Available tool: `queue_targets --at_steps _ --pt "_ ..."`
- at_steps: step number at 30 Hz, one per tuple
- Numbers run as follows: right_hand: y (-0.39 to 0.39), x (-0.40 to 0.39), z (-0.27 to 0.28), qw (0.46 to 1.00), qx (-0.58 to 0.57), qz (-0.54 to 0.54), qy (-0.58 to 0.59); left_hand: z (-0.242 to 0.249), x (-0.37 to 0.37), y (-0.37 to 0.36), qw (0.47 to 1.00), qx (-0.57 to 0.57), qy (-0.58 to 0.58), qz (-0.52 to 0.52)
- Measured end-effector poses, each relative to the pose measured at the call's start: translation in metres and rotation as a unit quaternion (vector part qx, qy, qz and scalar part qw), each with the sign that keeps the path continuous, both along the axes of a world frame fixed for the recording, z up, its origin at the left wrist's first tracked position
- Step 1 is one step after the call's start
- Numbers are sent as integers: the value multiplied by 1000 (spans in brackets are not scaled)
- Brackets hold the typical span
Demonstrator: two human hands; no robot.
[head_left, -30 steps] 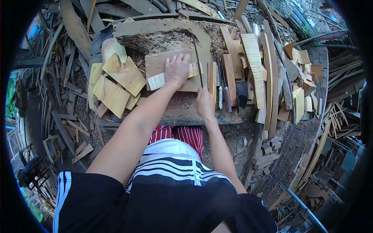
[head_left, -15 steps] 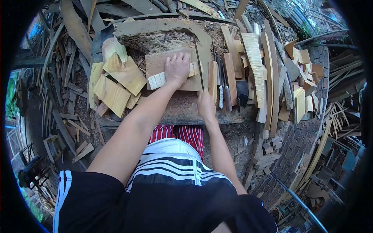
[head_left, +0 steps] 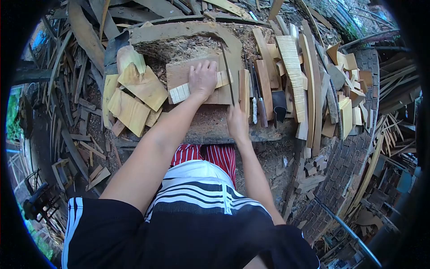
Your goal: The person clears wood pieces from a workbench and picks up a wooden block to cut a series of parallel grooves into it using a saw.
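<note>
My left hand [head_left: 202, 81] presses down on a pale wooden strip [head_left: 180, 93] scored with crosswise cuts, its fingers curled over the far edge. Beneath the strip lies a flat brown board [head_left: 179, 74] on a worn wooden workbench [head_left: 197, 122]. My right hand [head_left: 238, 122] is closed round the near end of a long, thin saw [head_left: 227, 67], and the handle is hidden in the fist. The saw's narrow dark blade points away from me and crosses the strip near its right end. A brown wooden block [head_left: 244, 92] stands just right of the saw.
Yellowish wood pieces [head_left: 129, 112] are piled at the bench's left. To the right lie a tool with a brown handle [head_left: 263, 106], a dark curved piece [head_left: 280, 105] and a notched pale board [head_left: 291, 74]. Scrap slats [head_left: 76, 148] surround the bench, and a brick surface [head_left: 336, 175] is at right.
The saw has shifted slightly toward me across the strip. My left hand stays pressed on the strip, and the view has moved a little.
</note>
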State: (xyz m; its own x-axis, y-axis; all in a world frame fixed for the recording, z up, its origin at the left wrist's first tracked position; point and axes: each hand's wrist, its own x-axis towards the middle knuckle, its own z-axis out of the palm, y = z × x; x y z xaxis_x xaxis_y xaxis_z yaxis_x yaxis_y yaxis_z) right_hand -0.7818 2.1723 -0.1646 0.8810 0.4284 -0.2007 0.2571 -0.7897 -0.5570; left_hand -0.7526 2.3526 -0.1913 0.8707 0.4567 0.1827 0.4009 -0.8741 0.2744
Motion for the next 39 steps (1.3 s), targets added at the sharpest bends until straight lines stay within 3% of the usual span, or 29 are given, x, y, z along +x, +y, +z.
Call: queue_targets --at_steps 5,9,13,19,22,25,29,31,34,39 --pt "-24 -26 6 997 -22 -36 67 -1 -2 -1 1000 -17 6 -5" --pt "27 27 -17 1000 3 0 -29 -6 1 1 1000 -14 -9 2" --pt "19 25 -20 1000 -2 2 -28 -4 0 -2 1000 -20 -10 -2" --pt "-25 -31 9 995 -40 -47 73 -1 -3 0 1000 -19 -2 -5" --pt "4 6 -7 1000 -20 6 -2 1 2 -1 1000 -12 2 -9" --pt "37 37 -24 1000 11 -11 -24 0 -1 1 1000 -8 -9 -5" --pt "13 14 -9 1000 17 6 -20 1 0 -2 1000 -7 -1 -2" --pt "-7 -11 8 998 -16 -24 52 1 1 0 1000 -6 4 5" --pt "-15 -21 13 997 -25 -42 64 -1 -4 1 1000 -16 -5 -7" --pt "25 30 -21 1000 13 5 5 -2 -1 0 1000 -16 -12 -4"
